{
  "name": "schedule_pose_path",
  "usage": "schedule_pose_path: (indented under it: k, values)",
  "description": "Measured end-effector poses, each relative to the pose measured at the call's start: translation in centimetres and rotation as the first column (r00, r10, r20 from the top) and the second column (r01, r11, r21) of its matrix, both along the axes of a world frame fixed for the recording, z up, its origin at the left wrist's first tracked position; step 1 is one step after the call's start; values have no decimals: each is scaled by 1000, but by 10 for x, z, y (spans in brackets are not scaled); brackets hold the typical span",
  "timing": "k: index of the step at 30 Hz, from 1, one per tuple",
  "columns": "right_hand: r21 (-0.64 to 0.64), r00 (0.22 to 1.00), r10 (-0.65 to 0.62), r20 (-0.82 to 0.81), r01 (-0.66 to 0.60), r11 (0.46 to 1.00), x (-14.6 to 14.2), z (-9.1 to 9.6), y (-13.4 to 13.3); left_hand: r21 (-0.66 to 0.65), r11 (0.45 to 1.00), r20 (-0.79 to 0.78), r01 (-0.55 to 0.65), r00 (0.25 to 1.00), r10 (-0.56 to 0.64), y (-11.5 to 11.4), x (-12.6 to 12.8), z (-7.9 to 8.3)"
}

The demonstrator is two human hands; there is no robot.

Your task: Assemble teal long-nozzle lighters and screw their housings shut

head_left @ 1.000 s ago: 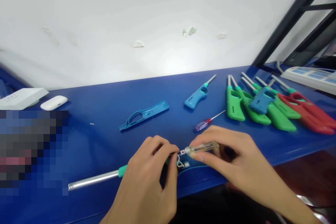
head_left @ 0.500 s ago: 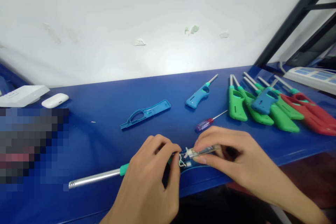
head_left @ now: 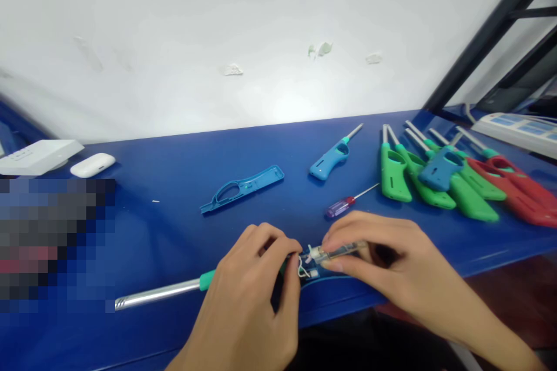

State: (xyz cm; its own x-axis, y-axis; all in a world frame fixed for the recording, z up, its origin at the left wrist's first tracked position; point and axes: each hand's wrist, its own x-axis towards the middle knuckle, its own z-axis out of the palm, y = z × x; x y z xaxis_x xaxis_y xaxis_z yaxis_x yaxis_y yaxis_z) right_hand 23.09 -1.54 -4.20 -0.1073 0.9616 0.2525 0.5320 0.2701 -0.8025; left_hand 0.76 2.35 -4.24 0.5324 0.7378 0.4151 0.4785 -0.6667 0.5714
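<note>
At the table's front edge lies an opened blue lighter (head_left: 314,273) with a long metal tube (head_left: 156,294) pointing left, its white wires showing. My left hand (head_left: 252,295) is curled over the lighter's body, thumb and fingers pinched beside the wires. My right hand (head_left: 383,261) pinches a clear fuel cartridge (head_left: 342,251) that rests in the open shell. A loose blue shell half (head_left: 241,188) lies farther back. A small screwdriver with a purple handle (head_left: 342,206) rests just beyond my right hand.
A whole blue lighter (head_left: 331,159) lies mid-table. Several green, blue and red lighters (head_left: 452,177) are piled at the right. A white power strip (head_left: 517,130) and black frame stand far right. A white case (head_left: 93,164) and box (head_left: 37,156) sit at left.
The clear cartridge in my right hand has sunk lower into the open shell. My left hand has stayed on the lighter body.
</note>
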Motion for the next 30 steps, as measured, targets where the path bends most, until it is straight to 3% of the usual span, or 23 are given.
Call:
schedule_pose_path:
  k: [30]
  values:
    - [113,1000,-14,-1,14,993,-5,4,-1,-19,1000,7,12,1000,-11,-1,-1,1]
